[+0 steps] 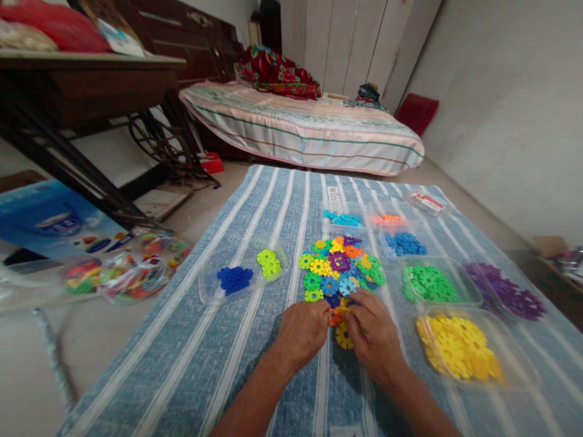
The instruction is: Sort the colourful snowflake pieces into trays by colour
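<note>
A flat cluster of joined plastic snowflake discs in several colours lies on a blue striped cloth. My left hand and my right hand meet at the cluster's near edge. Both are closed in a pinch on discs there, an orange one between them and a yellow disc just below the fingers. Their fingertips are partly hidden by each other.
Clear trays hold sorted discs: yellow, green, purple, blue, and dark blue with lime. Bags of mixed discs lie on the floor at left. A bed and a sewing table stand behind.
</note>
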### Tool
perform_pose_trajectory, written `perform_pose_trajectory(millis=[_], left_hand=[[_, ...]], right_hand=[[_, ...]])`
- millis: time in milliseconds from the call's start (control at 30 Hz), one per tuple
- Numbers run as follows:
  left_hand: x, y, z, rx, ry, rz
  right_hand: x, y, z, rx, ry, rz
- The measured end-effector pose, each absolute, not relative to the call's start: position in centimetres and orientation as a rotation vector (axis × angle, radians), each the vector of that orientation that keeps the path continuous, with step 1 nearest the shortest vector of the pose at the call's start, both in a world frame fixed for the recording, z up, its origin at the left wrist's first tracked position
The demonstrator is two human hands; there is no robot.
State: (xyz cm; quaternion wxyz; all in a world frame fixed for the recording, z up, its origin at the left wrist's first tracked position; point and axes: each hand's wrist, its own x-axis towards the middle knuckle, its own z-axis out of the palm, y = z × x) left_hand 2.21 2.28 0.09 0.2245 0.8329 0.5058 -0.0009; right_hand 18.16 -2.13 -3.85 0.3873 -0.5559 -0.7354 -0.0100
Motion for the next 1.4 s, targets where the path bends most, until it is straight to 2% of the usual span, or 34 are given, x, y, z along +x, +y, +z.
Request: perform_pose_trajectory(millis=[233, 633, 800, 1000, 1233, 1400], left_hand=[[2.1, 2.4, 0.1, 2.270, 1.412, -0.020], [1.8, 2.6, -0.4, 2.213, 1.420, 0.007], [1.8, 2.6, -0.6, 2.210, 1.419, 0.009], [1.9, 2.8, -0.5, 2.232, 1.410, -0.035], [2.1, 3.0, -0.3, 2.249, 1.413, -0.054], [2.3, 3.0, 0.0, 2.241, 1.415, -0.077]], right_hand=[[19.9, -0.8, -1.3, -1.484, -1.799, 0.144], [27.9, 9.4, 3.6, -1.667, -1.891, -0.089], [28.8, 11.2, 5.8, -1.727, -1.798, 0.081], [29.8, 9.2, 6.6, -1.826, -1.652, 0.369], [32.7, 3.0, 7.7, -1.828, -1.851, 0.401], [35.7, -2.1, 6.4, -1.965, -2.096, 0.360]])
